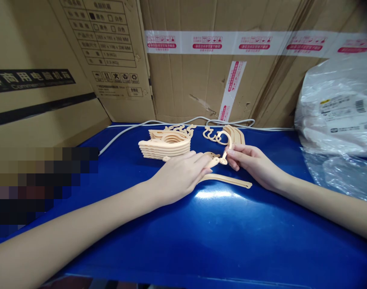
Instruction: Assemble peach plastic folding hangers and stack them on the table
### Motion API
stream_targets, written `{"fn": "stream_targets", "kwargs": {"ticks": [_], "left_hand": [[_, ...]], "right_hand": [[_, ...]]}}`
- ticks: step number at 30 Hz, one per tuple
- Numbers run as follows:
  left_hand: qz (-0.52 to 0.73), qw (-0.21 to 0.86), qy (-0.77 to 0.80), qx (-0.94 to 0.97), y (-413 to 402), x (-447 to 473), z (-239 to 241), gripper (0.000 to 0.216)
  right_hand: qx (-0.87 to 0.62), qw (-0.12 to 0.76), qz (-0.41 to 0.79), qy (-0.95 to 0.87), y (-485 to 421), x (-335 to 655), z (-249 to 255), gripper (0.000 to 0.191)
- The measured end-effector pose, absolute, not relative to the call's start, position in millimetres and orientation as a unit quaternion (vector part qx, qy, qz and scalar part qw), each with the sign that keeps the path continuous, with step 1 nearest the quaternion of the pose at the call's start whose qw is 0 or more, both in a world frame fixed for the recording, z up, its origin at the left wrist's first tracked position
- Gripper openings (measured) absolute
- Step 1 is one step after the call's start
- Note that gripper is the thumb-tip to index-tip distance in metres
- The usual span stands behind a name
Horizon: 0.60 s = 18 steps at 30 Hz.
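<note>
Cardboard boxes (183, 80) wall in the back and left of a glossy blue tabletop (219, 241), a white cable (126, 130) runs along its rear edge, and a clear plastic bag (330, 112) with printed labels sits at the right. Near the middle, the right hand (252, 160) pinches a cream hook (230, 140) by its stem between thumb and fingers, the curve rising above the fingertips and the rounded foot hanging just below them, to their left. The left hand (183, 172), palm down, grasps a cream arm piece (213, 162), its end poking out past the fingers toward the hook's foot; whether the two touch cannot be told. In front of that grip, a long curved strip (228, 179) reaches rightward from beside the left thumb; its near end is hidden by the hand, so I cannot tell if it is held too. Behind the left hand stands a stack of cream pieces (165, 150); beyond the right fingertips lie loose hooks (209, 134) beside a few nested strips (239, 135).
</note>
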<state>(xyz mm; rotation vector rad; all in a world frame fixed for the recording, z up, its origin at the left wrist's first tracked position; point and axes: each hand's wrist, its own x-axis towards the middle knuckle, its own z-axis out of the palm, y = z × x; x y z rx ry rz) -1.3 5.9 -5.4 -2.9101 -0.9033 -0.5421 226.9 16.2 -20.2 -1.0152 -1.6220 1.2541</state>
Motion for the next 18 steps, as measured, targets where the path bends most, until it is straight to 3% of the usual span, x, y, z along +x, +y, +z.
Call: {"fn": "stream_targets", "kwargs": {"ticks": [8, 18], "left_hand": [[-0.183, 0.011, -0.267, -0.946, 6.1, 0.7, -7.9, 0.022], [-0.202, 0.001, -0.268, -0.942, 5.8, -0.5, -7.6, 0.023]], "right_hand": [[-0.409, 0.44, 0.528, -0.6, 15.9, 226.9, -19.3, 0.018], [-0.37, 0.457, 0.582, -0.562, 16.2, 227.5, -18.0, 0.018]]}}
